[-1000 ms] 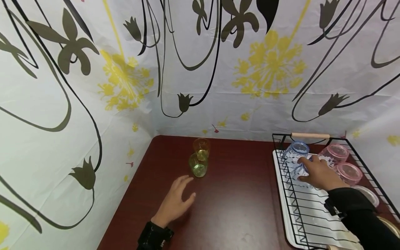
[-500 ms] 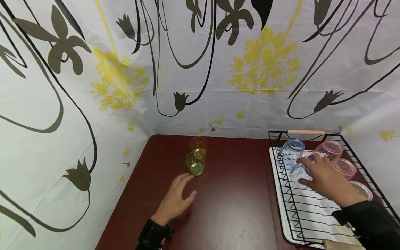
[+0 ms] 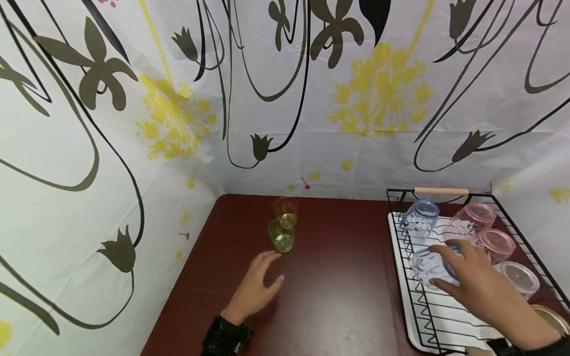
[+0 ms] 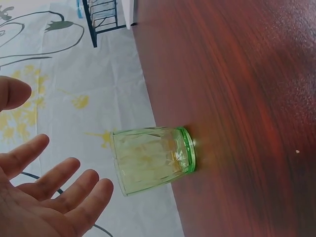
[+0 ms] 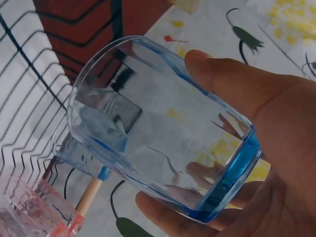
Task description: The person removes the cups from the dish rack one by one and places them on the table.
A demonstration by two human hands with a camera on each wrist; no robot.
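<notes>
from my end of the link, the action is at the right of the frame: the right hand (image 3: 483, 284) has a blue glass (image 5: 163, 123) in its grasp, thumb along one side, fingers curled under the other. the thick base sits toward the palm, the mouth points away, and the glass is tilted over the black wire rack (image 3: 401, 191); touching the wires or just clear, i can't tell.

across at lower centre, the left hand (image 3: 255, 287) holds nothing, fingers loosely spread, just short of the green glass (image 4: 148, 160). that one stands upright on the worktop (image 3: 343, 287), with a yellow glass (image 3: 285, 205) right behind it.

now the score, and it's my judgement: we're partway. two glasses are on the worktop, one is in the hand, and the rack carries a second blue glass (image 3: 420, 220) upside down near its far end, two pink glasses (image 3: 496, 244) along its right side and a clear glass (image 3: 517, 277) nearer the lower right. a gold rim (image 3: 552, 316) pokes in at the right edge, too cropped for me to name. if glasses are leaving the rack, the worktop pair looks done and the rack's lot is left; if they're going in, it's the reverse. i can't call which.
</notes>
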